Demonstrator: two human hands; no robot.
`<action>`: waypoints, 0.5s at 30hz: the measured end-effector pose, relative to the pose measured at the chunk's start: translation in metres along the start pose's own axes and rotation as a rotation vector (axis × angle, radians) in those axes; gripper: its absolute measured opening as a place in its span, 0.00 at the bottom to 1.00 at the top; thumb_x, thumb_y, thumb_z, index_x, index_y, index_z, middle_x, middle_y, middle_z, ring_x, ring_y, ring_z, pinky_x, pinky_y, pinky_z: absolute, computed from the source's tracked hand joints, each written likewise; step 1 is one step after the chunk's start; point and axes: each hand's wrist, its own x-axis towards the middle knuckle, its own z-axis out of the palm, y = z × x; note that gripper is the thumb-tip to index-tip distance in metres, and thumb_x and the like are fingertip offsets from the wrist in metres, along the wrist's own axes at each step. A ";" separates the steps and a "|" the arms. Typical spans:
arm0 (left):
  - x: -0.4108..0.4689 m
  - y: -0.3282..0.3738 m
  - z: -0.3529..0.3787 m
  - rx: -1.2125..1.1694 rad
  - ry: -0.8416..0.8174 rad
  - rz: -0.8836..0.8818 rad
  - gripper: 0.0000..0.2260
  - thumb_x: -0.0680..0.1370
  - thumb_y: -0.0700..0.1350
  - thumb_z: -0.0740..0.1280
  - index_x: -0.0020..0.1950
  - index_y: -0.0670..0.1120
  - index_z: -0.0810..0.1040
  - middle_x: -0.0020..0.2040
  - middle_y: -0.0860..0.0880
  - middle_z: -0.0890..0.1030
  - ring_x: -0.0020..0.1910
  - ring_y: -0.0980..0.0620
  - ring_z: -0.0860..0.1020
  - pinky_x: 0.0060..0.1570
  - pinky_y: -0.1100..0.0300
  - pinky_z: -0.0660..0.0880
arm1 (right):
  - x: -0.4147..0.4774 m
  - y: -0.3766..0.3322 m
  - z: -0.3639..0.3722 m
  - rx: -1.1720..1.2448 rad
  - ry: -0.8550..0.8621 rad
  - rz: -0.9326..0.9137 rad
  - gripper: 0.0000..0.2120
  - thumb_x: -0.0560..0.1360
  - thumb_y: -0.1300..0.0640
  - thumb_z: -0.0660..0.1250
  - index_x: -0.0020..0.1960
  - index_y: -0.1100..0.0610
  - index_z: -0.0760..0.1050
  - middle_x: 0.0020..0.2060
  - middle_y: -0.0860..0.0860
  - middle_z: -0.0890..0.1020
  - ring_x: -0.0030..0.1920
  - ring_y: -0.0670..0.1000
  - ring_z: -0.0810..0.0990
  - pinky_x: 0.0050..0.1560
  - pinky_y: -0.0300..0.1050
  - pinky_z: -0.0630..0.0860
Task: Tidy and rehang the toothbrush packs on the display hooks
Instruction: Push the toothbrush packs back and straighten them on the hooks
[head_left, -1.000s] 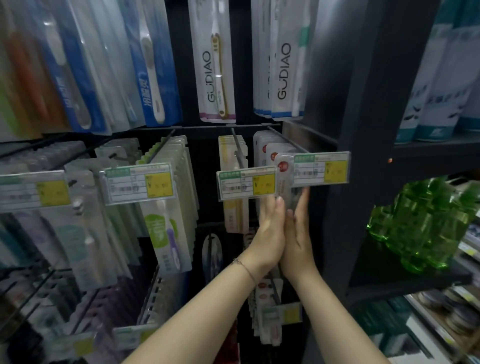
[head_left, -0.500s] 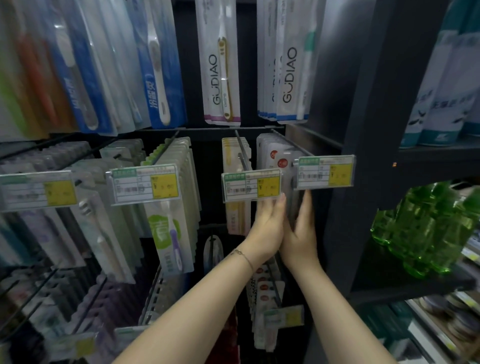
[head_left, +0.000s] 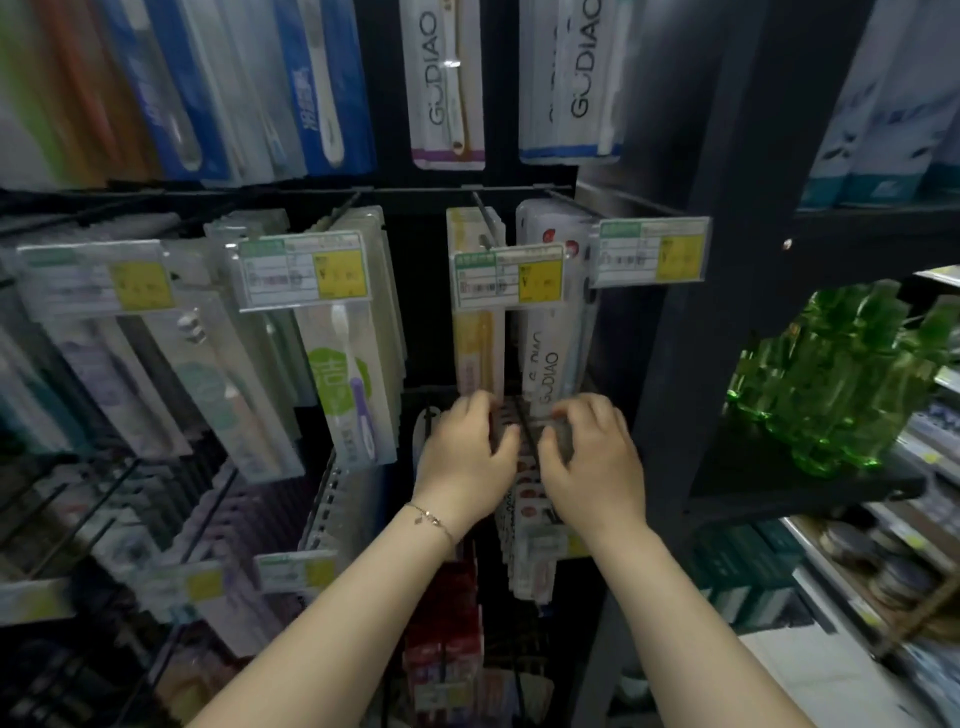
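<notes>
A row of white GUDIAO toothbrush packs (head_left: 550, 312) hangs from the middle-tier hook behind a price tag (head_left: 652, 252). Below it, a stack of red-dotted packs (head_left: 527, 499) hangs on a lower hook. My left hand (head_left: 467, 457) and my right hand (head_left: 589, 452) sit side by side on top of this lower stack, fingers curled over the pack tops on either side of the hook wire. A yellow pack row (head_left: 475, 332) hangs just left, behind another price tag (head_left: 509, 275).
More pack rows with price tags (head_left: 306, 270) fill the hooks to the left. A dark shelf upright (head_left: 691, 312) stands close on the right, with green bottles (head_left: 841, 384) on its shelf. Red boxes (head_left: 441, 660) sit below my arms.
Both hands have dropped from the upper white packs, where they lay flat together, to the lower hook's stack, and now curl over its pack tops.
</notes>
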 end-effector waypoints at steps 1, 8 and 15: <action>-0.010 -0.004 0.002 0.028 0.002 0.004 0.13 0.82 0.51 0.63 0.64 0.48 0.73 0.59 0.49 0.77 0.60 0.50 0.74 0.59 0.48 0.75 | -0.008 0.001 0.000 -0.003 0.011 -0.025 0.09 0.76 0.56 0.66 0.55 0.58 0.77 0.52 0.53 0.78 0.53 0.54 0.75 0.49 0.51 0.77; -0.074 -0.029 0.035 0.247 -0.058 0.111 0.13 0.80 0.51 0.59 0.60 0.47 0.74 0.53 0.50 0.76 0.54 0.49 0.75 0.51 0.51 0.76 | -0.067 0.022 0.012 -0.079 0.004 -0.093 0.09 0.71 0.61 0.69 0.51 0.59 0.78 0.47 0.54 0.79 0.47 0.56 0.78 0.42 0.52 0.79; -0.104 -0.030 0.065 0.257 0.020 0.259 0.10 0.78 0.46 0.59 0.51 0.44 0.77 0.45 0.47 0.77 0.43 0.47 0.75 0.39 0.52 0.76 | -0.110 0.030 0.020 -0.053 -0.006 -0.024 0.08 0.72 0.60 0.65 0.48 0.60 0.79 0.45 0.54 0.79 0.45 0.56 0.77 0.42 0.52 0.78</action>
